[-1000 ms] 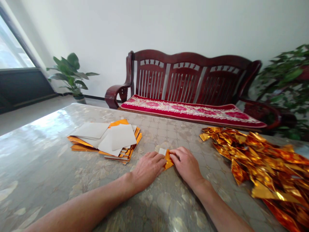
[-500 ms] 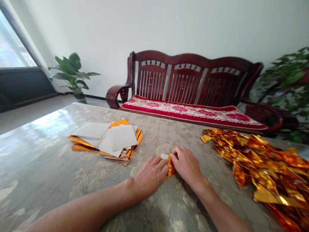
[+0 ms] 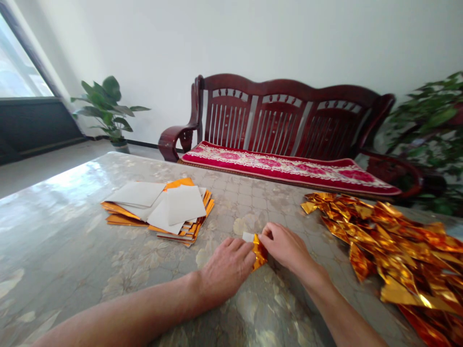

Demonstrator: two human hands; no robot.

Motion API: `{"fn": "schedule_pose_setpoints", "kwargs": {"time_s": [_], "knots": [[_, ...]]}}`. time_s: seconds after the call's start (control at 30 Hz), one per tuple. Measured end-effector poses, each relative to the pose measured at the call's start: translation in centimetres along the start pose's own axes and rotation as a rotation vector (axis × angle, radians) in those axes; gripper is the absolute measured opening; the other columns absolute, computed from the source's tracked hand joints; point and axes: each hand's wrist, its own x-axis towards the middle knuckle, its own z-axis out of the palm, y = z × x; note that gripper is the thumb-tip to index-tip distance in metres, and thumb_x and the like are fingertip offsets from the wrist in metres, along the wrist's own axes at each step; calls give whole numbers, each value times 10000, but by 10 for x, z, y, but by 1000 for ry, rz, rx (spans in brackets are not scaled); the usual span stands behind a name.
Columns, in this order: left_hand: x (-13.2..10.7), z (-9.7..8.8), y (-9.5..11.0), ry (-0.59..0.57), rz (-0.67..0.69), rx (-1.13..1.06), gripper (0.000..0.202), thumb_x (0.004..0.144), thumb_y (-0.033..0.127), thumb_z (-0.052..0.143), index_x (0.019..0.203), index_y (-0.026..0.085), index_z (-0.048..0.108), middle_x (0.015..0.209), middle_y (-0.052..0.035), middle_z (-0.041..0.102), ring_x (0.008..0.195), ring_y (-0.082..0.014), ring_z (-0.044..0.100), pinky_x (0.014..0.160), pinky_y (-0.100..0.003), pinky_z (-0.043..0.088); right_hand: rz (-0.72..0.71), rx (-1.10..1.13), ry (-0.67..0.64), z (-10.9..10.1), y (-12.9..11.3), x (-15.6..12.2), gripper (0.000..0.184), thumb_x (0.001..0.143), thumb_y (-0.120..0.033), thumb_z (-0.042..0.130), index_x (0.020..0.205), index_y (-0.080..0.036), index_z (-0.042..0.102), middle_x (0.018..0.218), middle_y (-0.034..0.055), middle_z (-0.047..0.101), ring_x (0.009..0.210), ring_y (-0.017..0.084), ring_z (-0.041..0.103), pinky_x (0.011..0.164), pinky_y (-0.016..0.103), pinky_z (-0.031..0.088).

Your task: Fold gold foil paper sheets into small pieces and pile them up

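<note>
A sheet of gold foil paper (image 3: pixel 259 254), partly folded, lies on the table between my hands. A bit of its pale backing shows at the far left corner. My left hand (image 3: pixel 231 262) presses on the sheet's left part, its fingers close together and hiding much of it. The fingers of my right hand (image 3: pixel 284 245) are curled in a pinch at the sheet's upper right edge.
A stack of gold paper sheets (image 3: pixel 186 207), mostly pale side up, lies to the left on the patterned table (image 3: pixel 119 260). Folded gold foil pieces (image 3: pixel 401 250) are heaped at right. Beyond the table stands a wooden bench (image 3: pixel 275 115) with a red cover (image 3: pixel 267 161).
My right hand has shifted slightly right, and more of the gold foil paper shows between my hands. My left hand stays on the sheet, nearly in place.
</note>
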Motion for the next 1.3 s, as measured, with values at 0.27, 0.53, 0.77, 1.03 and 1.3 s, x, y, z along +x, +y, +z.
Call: {"fn": "schedule_pose_setpoints", "kwargs": {"time_s": [0.27, 0.53, 0.77, 1.03, 1.3], "knots": [[-1, -1, -1, -2, -69, -38, 162, 984, 297, 487, 1107, 210, 549, 1189, -52, 595, 1084, -243, 545, 898, -394, 455, 94, 188, -37, 1, 0, -4, 189, 814, -404, 590, 902, -268, 687, 813, -13, 736, 746, 166, 647, 600, 249, 341], [1, -7, -5, 15, -82, -39, 199, 971, 323, 496, 1135, 216, 532, 1276, -56, 565, 1133, -247, 525, 942, -394, 460, 78, 108, 56, 9, -9, -15, 148, 811, -349, 591, 893, -301, 704, 809, -24, 722, 757, 166, 640, 607, 257, 339], [2, -10, -6, 10, -80, -52, 217, 973, 337, 492, 1162, 235, 522, 1272, -58, 565, 1133, -242, 522, 932, -397, 463, -90, 65, 192, 20, -7, -19, 118, 845, -242, 566, 840, -269, 681, 882, -11, 693, 854, 165, 618, 689, 262, 369], [2, -10, -7, -4, -77, -59, 226, 935, 323, 552, 1142, 239, 515, 1217, -38, 566, 1060, -242, 532, 896, -395, 467, -263, -31, 272, 23, -6, -24, 147, 885, -185, 555, 856, -253, 683, 865, 4, 656, 879, 169, 581, 734, 266, 362], [3, -11, -7, -11, -79, -54, 184, 936, 333, 548, 1087, 231, 526, 1205, -48, 563, 1048, -244, 525, 884, -390, 465, -375, -109, 307, 24, -2, -27, 175, 899, -155, 548, 876, -244, 696, 833, 20, 621, 878, 181, 553, 741, 273, 358]]}}
